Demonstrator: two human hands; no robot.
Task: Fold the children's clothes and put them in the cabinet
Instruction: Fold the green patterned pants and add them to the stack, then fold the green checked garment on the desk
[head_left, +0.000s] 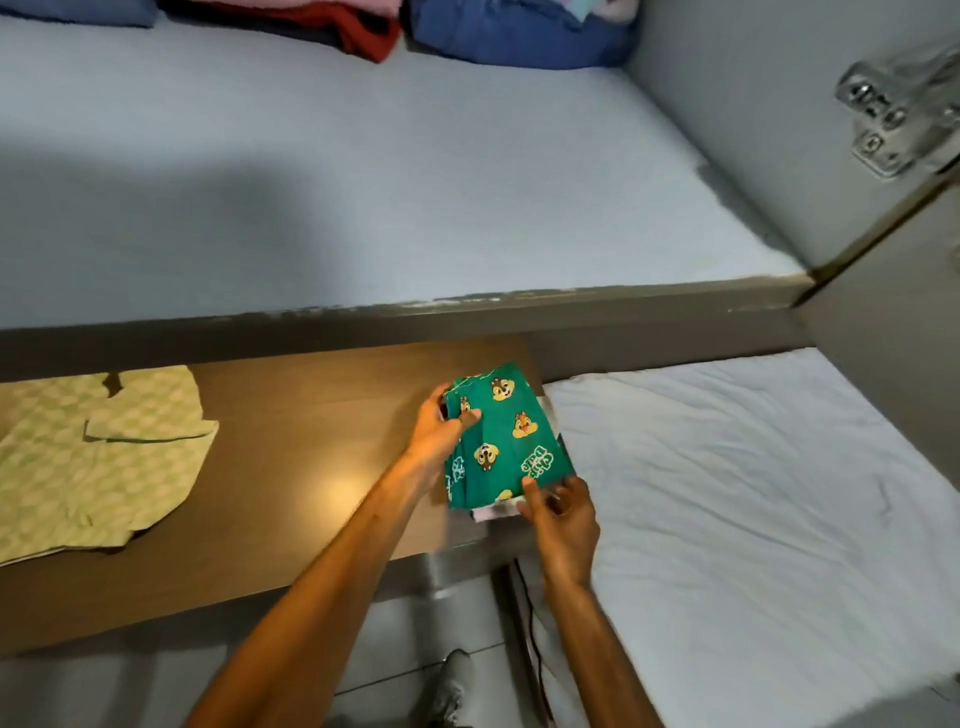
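A folded green children's garment (506, 436) with cartoon chipmunk prints lies on top of a small stack at the right end of the brown table (291, 441). My left hand (441, 426) grips its far left edge, thumb on top. My right hand (561, 512) holds the near right corner, with pale folded cloth (493, 512) showing underneath. A pale green checked garment (98, 457) lies unfolded at the table's left end. The open cabinet shelf (363, 171) stretches above and behind the table.
Folded red (358, 28) and blue (514, 36) clothes sit at the back of the shelf. A metal door hinge (893, 119) is at the upper right. A white-sheeted mattress (753, 519) lies right of the table. A black cable (530, 613) runs down beside it.
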